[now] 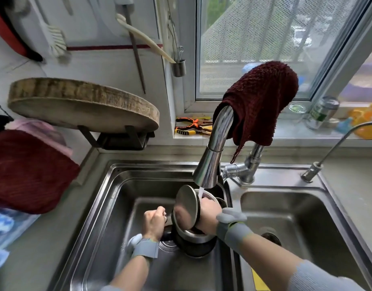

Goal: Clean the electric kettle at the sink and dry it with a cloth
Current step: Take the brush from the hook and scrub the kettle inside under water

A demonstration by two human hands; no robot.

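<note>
The steel electric kettle stands tilted in the left basin of the sink, its round lid swung open. My left hand grips the kettle's handle at its left side. My right hand reaches down into the kettle's mouth, its fingers hidden inside. Water runs from the tap into the opening beside that hand. A dark red cloth hangs draped over the top of the tap.
The right basin lies beside the kettle, with a thin filter tap behind it. A round wooden chopping board rests on a wall bracket. Another red cloth hangs at the left. Pliers and a can sit on the windowsill.
</note>
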